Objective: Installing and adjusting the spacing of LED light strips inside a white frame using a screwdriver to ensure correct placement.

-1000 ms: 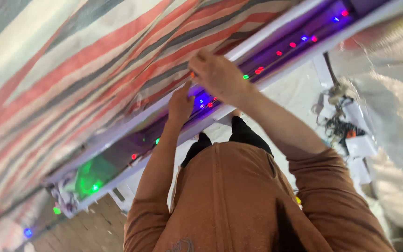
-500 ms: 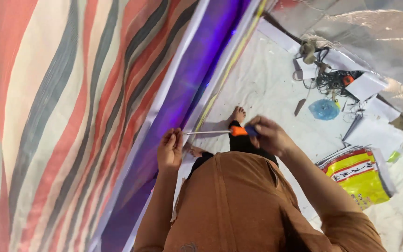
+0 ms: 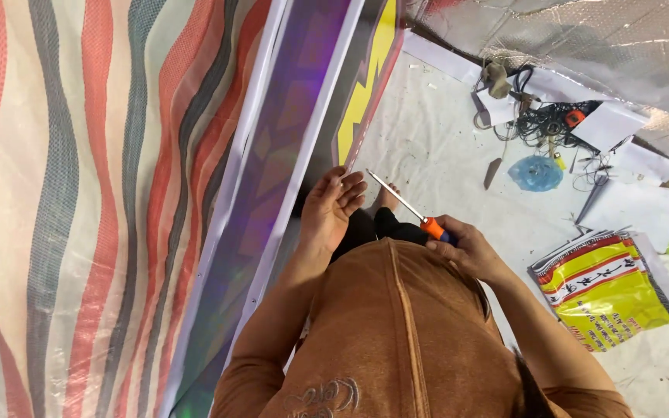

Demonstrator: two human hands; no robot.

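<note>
My right hand (image 3: 466,249) grips a screwdriver (image 3: 406,207) by its orange and blue handle. Its metal shaft points up and left toward my left hand (image 3: 328,207). My left hand is open, fingers spread, resting against the edge of a long signboard panel (image 3: 288,139) with a purple face and a yellow jagged shape on dark ground. The panel runs from the top centre down to the lower left. My brown-sleeved arms and brown top fill the lower middle of the view. A bare foot shows just above my lap on the white floor sheet.
A red, grey and cream striped tarpaulin (image 3: 79,209) covers the left. On the white floor sheet (image 3: 443,139) lie a tangle of black wires and small tools (image 3: 543,116), a blue round object (image 3: 536,172) and a yellow and red sack (image 3: 605,288). Silver foil sheeting (image 3: 582,39) is at top right.
The view swung from the lit strip overhead down to the floor. My hands came down from the strip; the right one now holds the screwdriver lower, near my lap.
</note>
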